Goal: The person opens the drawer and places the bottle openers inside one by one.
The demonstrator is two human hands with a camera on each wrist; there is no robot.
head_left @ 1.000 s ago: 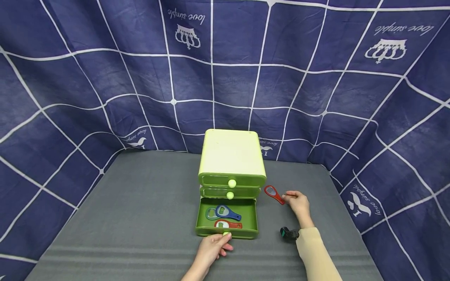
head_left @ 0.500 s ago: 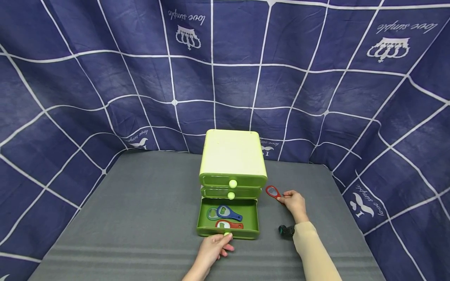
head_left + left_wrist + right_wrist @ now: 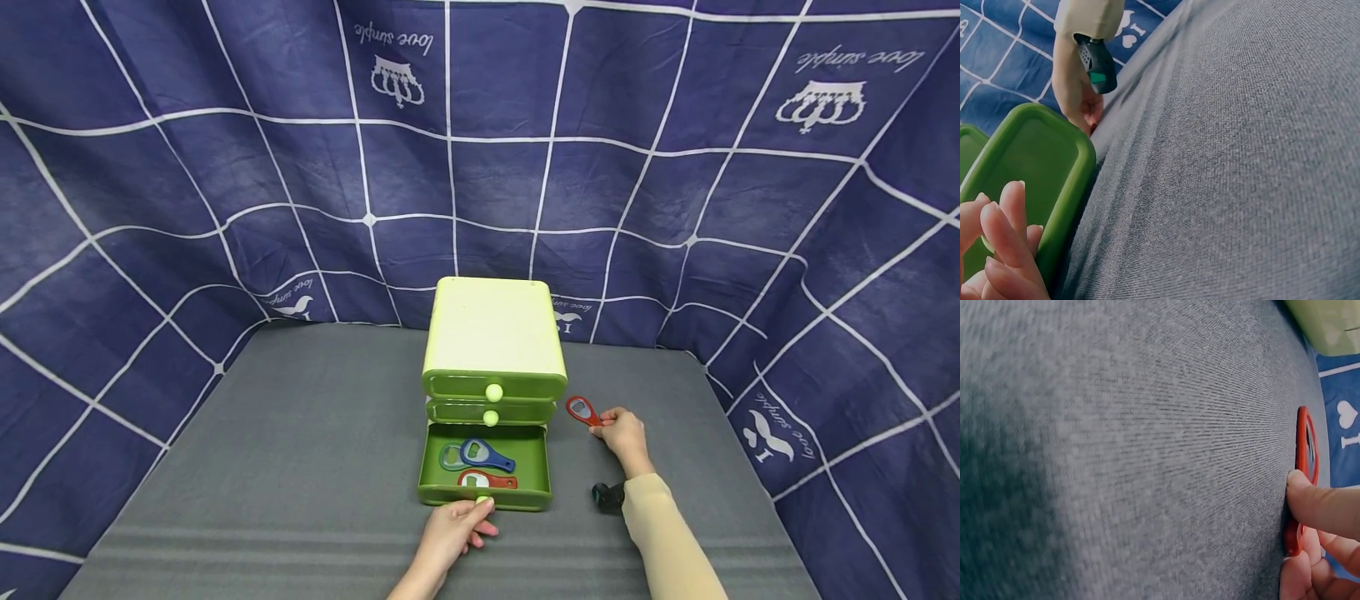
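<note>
My left hand [image 3: 452, 530] pinches the round knob [image 3: 987, 244] of the pulled-out bottom drawer [image 3: 537, 462] of a small green cabinet [image 3: 495, 325]. Inside that drawer lie a blue bottle opener [image 3: 486, 454], a green bottle opener [image 3: 450, 457] partly under it, and a red one near the front wall. To the right of the cabinet, my right hand [image 3: 624, 436] pinches the handle of another red bottle opener [image 3: 581, 408] between thumb and fingers. In the right wrist view this opener [image 3: 1302, 440] is tipped on edge, close to the grey cloth.
The cabinet's upper drawer [image 3: 457, 384] and middle drawer [image 3: 457, 412] each carry a round knob. Grey cloth [image 3: 300, 467] covers the table. A blue checked curtain [image 3: 495, 183] hangs behind and at both sides. A black wrist camera [image 3: 607, 497] sits on my right wrist.
My right hand has moved a little left, from the tip of the red bottle opener's handle to a pinch farther along it. The left hand stays at the drawer knob.
</note>
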